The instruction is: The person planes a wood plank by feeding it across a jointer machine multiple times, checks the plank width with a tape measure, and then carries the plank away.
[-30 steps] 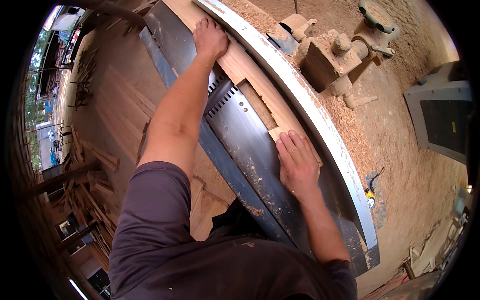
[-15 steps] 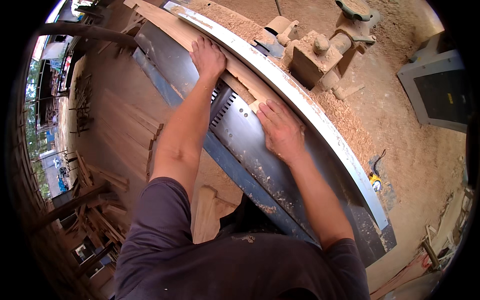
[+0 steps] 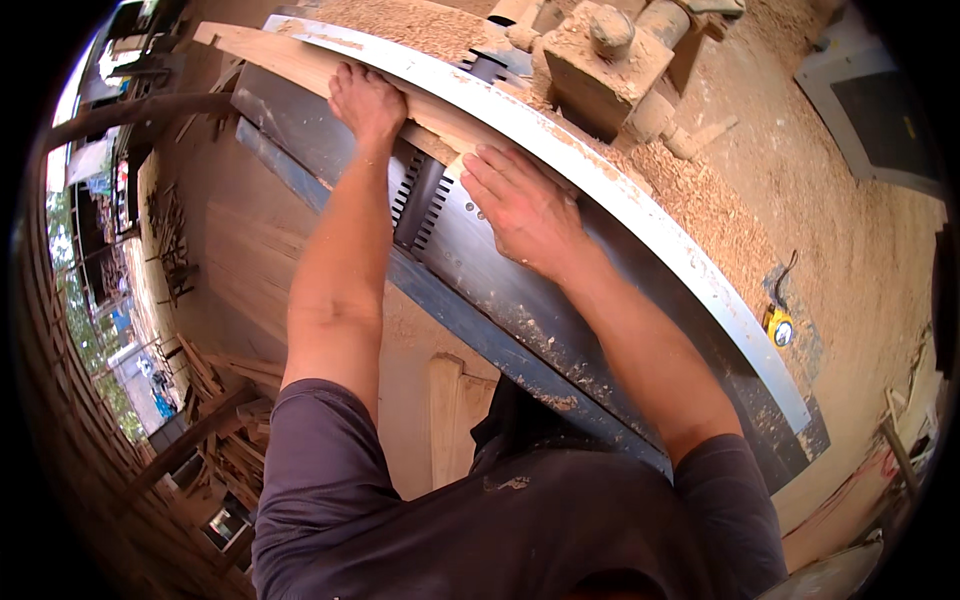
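Observation:
A pale wooden board (image 3: 270, 52) lies along the white-edged fence (image 3: 640, 205) of a jointer, on its steel table (image 3: 500, 290). My left hand (image 3: 367, 103) rests over the board's upper side, fingers bent across it and closed on it. Behind it, at the board's near end, my right hand (image 3: 525, 210) presses with fingers stretched out and together; its thumb is hidden. Between my hands the slotted cutter opening (image 3: 420, 205) shows, partly beneath the board. The board's underside cannot be seen.
Beyond the fence stands a sawdust-covered machine block (image 3: 605, 75), with shavings heaped around it. A yellow tape measure (image 3: 779, 327) lies at the right. A grey cabinet (image 3: 880, 120) stands far right. Wooden planks (image 3: 447, 400) are on the floor near my body; scrap wood is piled left.
Both hands and the board have slid away along the fence, toward the upper left. The board's near end is closer to the cutter opening. My view has shifted somewhat too.

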A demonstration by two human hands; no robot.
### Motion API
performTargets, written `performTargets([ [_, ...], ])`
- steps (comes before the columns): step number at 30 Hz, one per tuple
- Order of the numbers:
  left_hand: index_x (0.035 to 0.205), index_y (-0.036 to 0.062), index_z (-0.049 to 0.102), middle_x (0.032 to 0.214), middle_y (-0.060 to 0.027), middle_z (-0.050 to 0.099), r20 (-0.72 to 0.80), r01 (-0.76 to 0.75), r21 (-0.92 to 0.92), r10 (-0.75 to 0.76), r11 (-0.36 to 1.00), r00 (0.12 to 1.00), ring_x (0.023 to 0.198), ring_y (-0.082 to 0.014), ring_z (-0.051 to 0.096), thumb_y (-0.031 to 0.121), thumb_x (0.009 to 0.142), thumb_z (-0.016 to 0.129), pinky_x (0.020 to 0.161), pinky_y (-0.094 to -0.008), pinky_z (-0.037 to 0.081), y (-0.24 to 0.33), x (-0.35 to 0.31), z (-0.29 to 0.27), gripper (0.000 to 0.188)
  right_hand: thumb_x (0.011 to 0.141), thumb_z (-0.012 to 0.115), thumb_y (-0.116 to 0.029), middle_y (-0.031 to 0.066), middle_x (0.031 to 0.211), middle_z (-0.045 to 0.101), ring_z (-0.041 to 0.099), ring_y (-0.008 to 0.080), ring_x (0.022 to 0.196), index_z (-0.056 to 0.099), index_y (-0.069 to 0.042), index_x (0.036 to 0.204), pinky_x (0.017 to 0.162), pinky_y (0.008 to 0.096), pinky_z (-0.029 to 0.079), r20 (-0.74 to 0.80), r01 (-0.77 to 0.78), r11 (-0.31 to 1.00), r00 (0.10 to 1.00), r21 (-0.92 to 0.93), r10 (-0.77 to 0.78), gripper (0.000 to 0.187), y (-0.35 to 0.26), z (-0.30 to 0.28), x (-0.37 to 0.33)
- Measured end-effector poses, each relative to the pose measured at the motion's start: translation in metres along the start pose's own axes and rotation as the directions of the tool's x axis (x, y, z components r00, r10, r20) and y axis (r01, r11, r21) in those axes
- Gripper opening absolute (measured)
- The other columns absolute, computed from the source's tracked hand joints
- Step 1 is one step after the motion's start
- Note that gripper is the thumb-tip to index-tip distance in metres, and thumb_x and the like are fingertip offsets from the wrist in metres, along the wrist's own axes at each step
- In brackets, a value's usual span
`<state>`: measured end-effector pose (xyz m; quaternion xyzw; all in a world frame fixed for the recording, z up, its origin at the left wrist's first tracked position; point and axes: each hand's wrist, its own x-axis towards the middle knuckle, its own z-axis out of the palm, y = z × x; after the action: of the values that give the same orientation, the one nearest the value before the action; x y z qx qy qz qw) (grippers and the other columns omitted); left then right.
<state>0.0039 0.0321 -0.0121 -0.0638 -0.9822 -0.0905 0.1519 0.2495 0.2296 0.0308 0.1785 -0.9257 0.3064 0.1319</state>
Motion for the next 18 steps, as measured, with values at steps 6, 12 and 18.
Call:
performTargets([
  [6,0.144,0.0037,0.054,0.154,-0.0130,0.046,0.010,0.052,-0.057,-0.052,0.997,0.999,0.145,-0.0373,0.036,0.025,0.102,0.042,0.122,-0.0540,0.024,-0.012,0.029,0.000,0.049,0.089,0.055,-0.001,0.0123,0.148,0.056,0.046,0.0297,0.144,0.062,0.000,0.134,0.117,0.0428,0.043,0.037,-0.032,0.999,0.999,0.028,0.031,0.045,0.003,0.015,0.028],
  [12,0.143,0.0040,0.057,0.152,-0.0116,0.048,0.049,0.029,0.003,-0.029,1.000,0.998,0.143,-0.0352,0.038,0.026,0.102,0.041,0.121,-0.0533,0.025,-0.041,0.057,0.009,0.049,0.089,0.055,-0.002,0.0138,0.144,0.059,0.047,0.0297,0.143,0.064,0.001,0.128,0.117,0.0426,0.044,-0.006,-0.011,0.999,1.000,0.032,0.012,0.040,0.002,0.031,0.055],
  [18,0.139,0.0011,0.060,0.149,-0.0124,0.050,-0.005,0.020,-0.018,-0.020,1.000,1.000,0.139,-0.0351,0.042,0.026,0.101,0.039,0.119,-0.0514,0.027,-0.062,0.080,0.016,0.050,0.081,0.062,0.001,0.0103,0.141,0.064,0.054,0.0276,0.137,0.069,-0.003,0.125,0.118,0.0424,0.043,-0.050,-0.014,0.999,0.999,0.052,0.016,0.045,0.003,0.047,0.082],
])
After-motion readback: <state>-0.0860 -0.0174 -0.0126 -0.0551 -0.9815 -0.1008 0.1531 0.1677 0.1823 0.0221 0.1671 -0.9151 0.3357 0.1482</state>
